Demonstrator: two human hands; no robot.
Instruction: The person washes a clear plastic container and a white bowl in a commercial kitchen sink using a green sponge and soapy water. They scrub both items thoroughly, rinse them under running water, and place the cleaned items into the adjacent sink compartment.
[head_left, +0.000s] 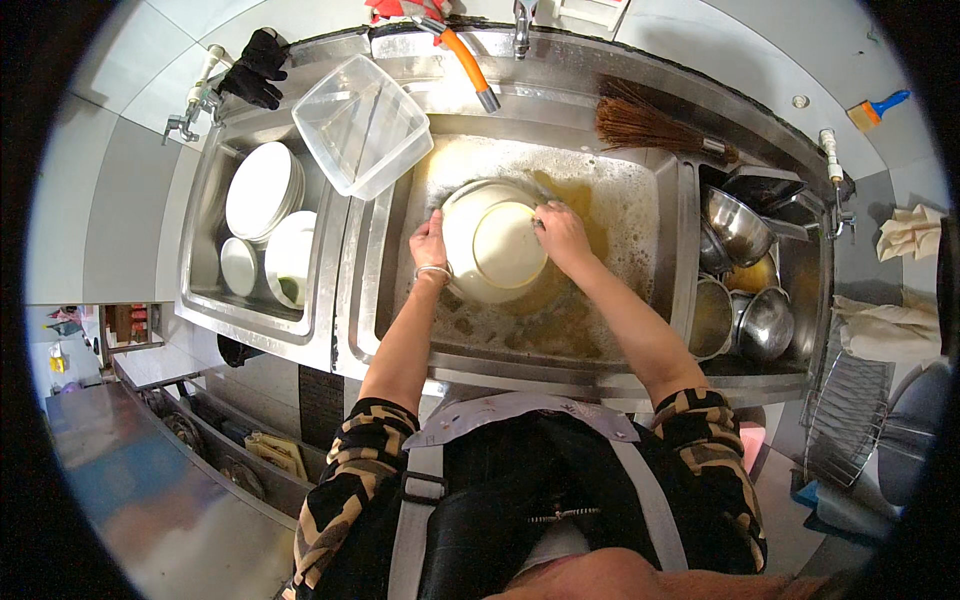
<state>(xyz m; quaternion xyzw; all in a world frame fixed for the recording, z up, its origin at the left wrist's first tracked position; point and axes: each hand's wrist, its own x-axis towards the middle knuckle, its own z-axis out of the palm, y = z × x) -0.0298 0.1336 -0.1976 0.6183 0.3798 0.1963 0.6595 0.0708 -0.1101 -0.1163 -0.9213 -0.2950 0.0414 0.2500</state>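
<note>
A large pale bowl (469, 247), its footed underside facing up, is held between my two hands over the middle sink basin. My left hand (429, 241) grips its left rim. On the opposite side, my right hand (561, 231) has its fingers curled at the bowl's edge, and what those fingertips hold is hidden. Foamy, yellowish-brown water (622, 225) lies beneath and around the bowl. White plates (262, 191) are stacked in the left basin, beside more white dishes.
A clear plastic container (364, 127) straddles the divider. An orange-sleeved faucet (469, 64) overhangs the middle basin's back. A bristle whisk brush (649, 124) rests at the back right. Metal bowls (765, 322) fill the right basin. Black gloves (256, 71) hang at the back left.
</note>
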